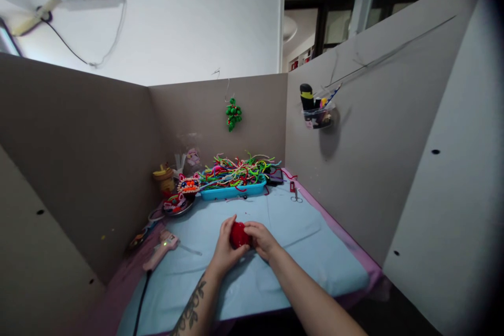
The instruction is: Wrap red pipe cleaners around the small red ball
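Note:
A small red fuzzy ball-like piece [238,235] is held between both hands, just above the light blue table cover [291,262]. My left hand [227,245] wraps its left side, thumb below and fingers at the top. From the right, my right hand [260,238] closes its fingers and thumb against the piece. Its underside and part of its right edge are hidden by the fingers. To the left lies a pink glue gun [161,250] with a small lit light and a black cord.
A blue tray [234,192] heaped with colourful pipe cleaners [240,172] stands at the back. Left of it are fuzzy crafted faces [189,185], a metal bowl [179,210] and a yellow-brown cup [164,180]. Small scissors [296,197] lie right. Grey partitions [366,131] enclose the table.

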A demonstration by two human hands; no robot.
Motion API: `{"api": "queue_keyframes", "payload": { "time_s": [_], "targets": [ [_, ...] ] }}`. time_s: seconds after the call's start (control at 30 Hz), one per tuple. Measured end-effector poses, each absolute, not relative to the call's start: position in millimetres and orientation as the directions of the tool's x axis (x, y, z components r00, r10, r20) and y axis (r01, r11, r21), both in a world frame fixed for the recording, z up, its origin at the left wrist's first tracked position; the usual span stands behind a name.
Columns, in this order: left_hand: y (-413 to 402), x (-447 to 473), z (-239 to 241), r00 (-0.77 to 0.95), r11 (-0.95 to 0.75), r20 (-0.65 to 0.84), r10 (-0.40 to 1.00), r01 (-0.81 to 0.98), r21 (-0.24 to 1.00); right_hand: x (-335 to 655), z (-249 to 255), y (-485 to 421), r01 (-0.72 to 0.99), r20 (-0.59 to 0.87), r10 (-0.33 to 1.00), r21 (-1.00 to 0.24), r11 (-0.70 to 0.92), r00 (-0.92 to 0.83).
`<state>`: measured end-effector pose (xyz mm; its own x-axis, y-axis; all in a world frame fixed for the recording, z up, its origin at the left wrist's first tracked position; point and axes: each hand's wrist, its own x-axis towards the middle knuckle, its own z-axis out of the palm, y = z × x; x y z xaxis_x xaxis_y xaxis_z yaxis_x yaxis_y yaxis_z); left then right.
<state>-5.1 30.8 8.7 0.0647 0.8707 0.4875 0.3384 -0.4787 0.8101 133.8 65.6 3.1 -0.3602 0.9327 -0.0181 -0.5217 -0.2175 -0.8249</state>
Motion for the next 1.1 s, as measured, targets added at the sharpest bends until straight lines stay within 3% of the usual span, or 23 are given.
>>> {"api": "queue_keyframes", "payload": {
  "time_s": [0.2,0.3,0.4,0.53,0.7,0.83,1.1],
  "targets": [
    [29.0,-15.2,12.3,0.153,-0.308,0.284,0.946,0.163,0.937,137.4,4.2,62.1,-0.398,-0.012,0.884,-0.89,-0.223,-0.468],
    [30.0,-19.4,15.0,0.166,-0.286,0.263,0.95,0.137,0.948,141.3,6.6,60.8,-0.319,0.007,0.871,-0.932,-0.172,-0.491],
    [30.0,-19.9,23.3,0.159,-0.237,0.215,0.964,0.141,0.961,147.1,14.7,59.2,-0.182,0.047,0.838,-0.981,-0.063,-0.543],
    [24.8,-18.5,40.4,0.291,-0.168,0.136,0.947,0.088,0.982,151.4,34.2,55.6,-0.021,0.086,0.798,-0.996,0.091,-0.596],
    [21.6,-21.5,51.2,0.287,-0.165,0.143,0.947,0.054,0.985,149.4,51.8,53.3,0.242,0.223,0.81,-0.882,0.404,-0.542],
    [23.6,-28.3,50.2,0.254,-0.116,0.087,0.963,0.102,0.988,151.7,50.0,58.4,0.237,0.422,0.718,-0.747,0.621,-0.553],
    [21.0,-32.2,50.4,0.23,-0.098,0.063,0.971,0.146,0.984,163.1,44.4,66.7,0.204,0.456,0.712,-0.747,0.632,-0.534]
  ]
}}
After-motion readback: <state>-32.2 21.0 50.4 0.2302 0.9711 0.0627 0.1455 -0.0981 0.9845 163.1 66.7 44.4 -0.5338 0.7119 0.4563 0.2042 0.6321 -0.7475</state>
